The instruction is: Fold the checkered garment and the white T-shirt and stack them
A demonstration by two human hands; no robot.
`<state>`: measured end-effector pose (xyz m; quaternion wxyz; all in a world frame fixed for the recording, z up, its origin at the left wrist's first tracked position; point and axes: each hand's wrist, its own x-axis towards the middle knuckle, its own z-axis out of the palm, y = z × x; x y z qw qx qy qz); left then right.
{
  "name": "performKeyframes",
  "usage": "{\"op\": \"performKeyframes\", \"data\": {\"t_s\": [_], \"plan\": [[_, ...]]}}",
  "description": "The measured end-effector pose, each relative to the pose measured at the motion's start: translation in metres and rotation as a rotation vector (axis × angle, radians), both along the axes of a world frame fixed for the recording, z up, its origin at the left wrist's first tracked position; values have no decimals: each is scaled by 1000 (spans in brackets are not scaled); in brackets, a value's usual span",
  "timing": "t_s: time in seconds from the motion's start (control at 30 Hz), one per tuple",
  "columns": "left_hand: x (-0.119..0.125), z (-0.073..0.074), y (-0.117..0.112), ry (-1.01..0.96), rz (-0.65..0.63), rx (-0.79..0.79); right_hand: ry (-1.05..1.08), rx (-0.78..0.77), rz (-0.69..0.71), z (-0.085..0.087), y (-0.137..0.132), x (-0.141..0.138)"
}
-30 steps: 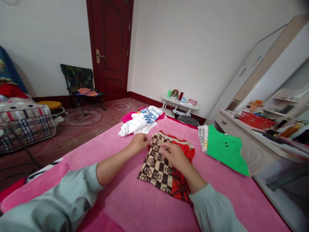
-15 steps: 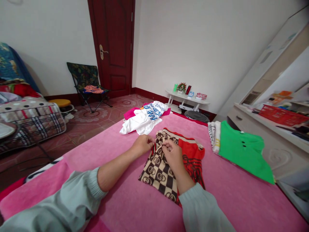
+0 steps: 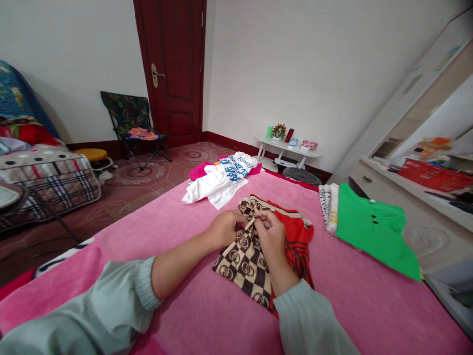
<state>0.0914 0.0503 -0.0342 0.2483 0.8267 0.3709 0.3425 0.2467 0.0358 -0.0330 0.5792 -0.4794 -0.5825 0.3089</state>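
Pink blanket [image 3: 192,305] covers the bed closest to me. On it lies a brown-and-cream checked garment [image 3: 242,261] printed with interlocked ring emblems, though I can read no name on it. Its red half [image 3: 295,236] lies to the right. The left hand [image 3: 223,229] and right hand [image 3: 271,235] meet over its far end, each with fingers pinched shut on a raised edge of the checked cloth. Beyond, a folded green shirt [image 3: 369,224] lies on the blanket to the right. Farther off, a white shirt [image 3: 218,182] carries blue lettering too skewed to read. Behind stand a low white shelf [image 3: 288,148] and a dark red door [image 3: 177,74].
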Motion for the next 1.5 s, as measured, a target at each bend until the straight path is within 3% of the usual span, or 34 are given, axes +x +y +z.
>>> {"op": "performKeyframes", "data": {"t_s": [0.1, 0.27, 0.4, 0.6, 0.7, 0.8, 0.9, 1.0, 1.17, 1.23, 1.37, 1.5], "plan": [[1, 6, -6, 80, -136, 17, 2, 16, 9, 1, -1, -1], [-2, 12, -7, -147, -4, -247, -28, 19, 72, -1, 2, -2], [-4, 15, -7, -286, -8, -479, -28, 23, 91, -4, 3, -1], [2, 4, -2, -279, 44, -486, 51, 61, -12, -1, 1, 2], [3, -2, 0, -211, 25, -373, 102, 63, -44, 0, 1, 3], [2, 1, -4, -37, 25, -209, 124, 44, -18, 0, 0, 3], [1, 8, -10, 78, 125, -94, 129, 22, 9, 0, 0, 2], [1, 9, -8, -13, 175, -194, 98, 8, 43, 0, 0, 1], [-4, -2, 13, -313, 223, -534, -91, -72, 176, -6, 4, 1], [-7, -5, 29, -311, 271, -484, -219, -71, 182, -9, 4, 0], [-9, -8, 70, -95, 408, -235, -509, -24, 179, -9, 1, -2], [-6, -5, 106, 0, 344, -207, -615, -14, 179, -3, -2, -4]]}}
